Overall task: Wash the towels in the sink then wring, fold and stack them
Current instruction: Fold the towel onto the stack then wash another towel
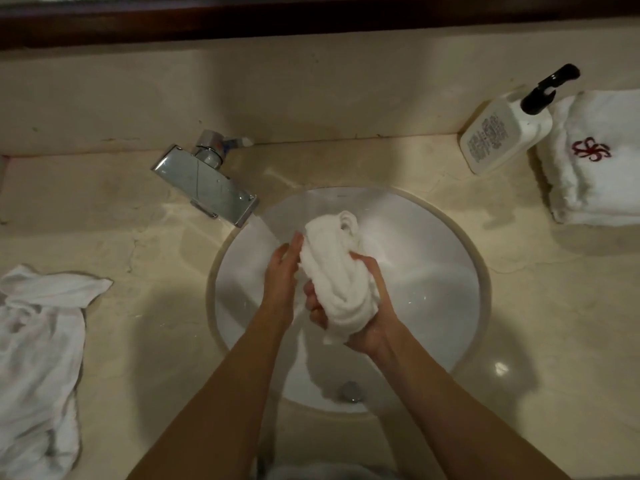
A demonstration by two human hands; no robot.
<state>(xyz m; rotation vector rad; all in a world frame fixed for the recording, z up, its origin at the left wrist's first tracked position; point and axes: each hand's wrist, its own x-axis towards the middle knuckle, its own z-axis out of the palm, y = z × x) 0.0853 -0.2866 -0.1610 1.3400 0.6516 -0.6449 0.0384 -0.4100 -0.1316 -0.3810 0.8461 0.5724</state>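
A bunched, wet white towel [337, 275] hangs over the round white sink [433, 271]. My right hand [367, 323] grips its lower end, fingers curled round the roll. My left hand [282, 271] lies flat against the towel's left side with straight fingers. A crumpled white towel [38, 358] lies on the counter at the left. A stack of folded white towels [599, 161] with a red embroidered mark sits at the far right.
A chrome tap [207, 181] juts over the sink's upper left rim. A white pump bottle [502, 133] with a black nozzle stands beside the folded stack. The drain [349, 391] shows at the basin's near side. Beige marble counter [519, 323] surrounds the sink.
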